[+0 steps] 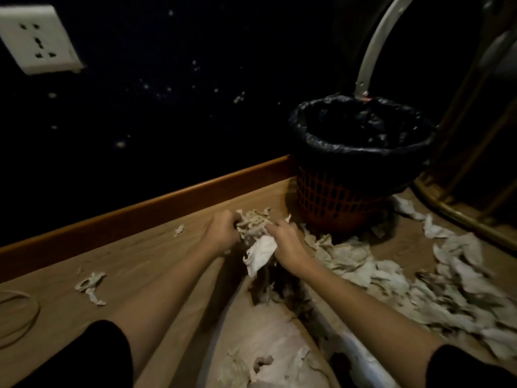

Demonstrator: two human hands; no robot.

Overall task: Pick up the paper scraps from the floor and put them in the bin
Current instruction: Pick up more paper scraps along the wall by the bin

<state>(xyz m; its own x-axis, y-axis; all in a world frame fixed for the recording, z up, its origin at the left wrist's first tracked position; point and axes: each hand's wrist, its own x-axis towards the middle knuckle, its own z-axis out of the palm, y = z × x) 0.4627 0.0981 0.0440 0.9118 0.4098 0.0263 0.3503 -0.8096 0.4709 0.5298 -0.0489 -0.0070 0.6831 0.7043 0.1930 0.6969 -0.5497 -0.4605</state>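
My left hand [222, 229] and my right hand [286, 242] press together around a bunch of torn paper scraps [256, 236], held just above the wooden floor. One white piece hangs down from under my right hand. The bin [361, 163], an orange mesh basket lined with a black bag, stands a short way beyond and to the right of my hands, against the baseboard. A thick spread of loose scraps [419, 278] covers the floor to the right. Single scraps [91, 287] lie on the left, and more scraps [251, 365] lie near the bottom.
A dark wall with a white socket [36, 37] rises behind the wooden baseboard [156, 208]. A white curved metal bar [377, 43] stands behind the bin, and a brass-coloured frame [458, 217] curves along the right. A rubber band [19, 317] lies at the far left.
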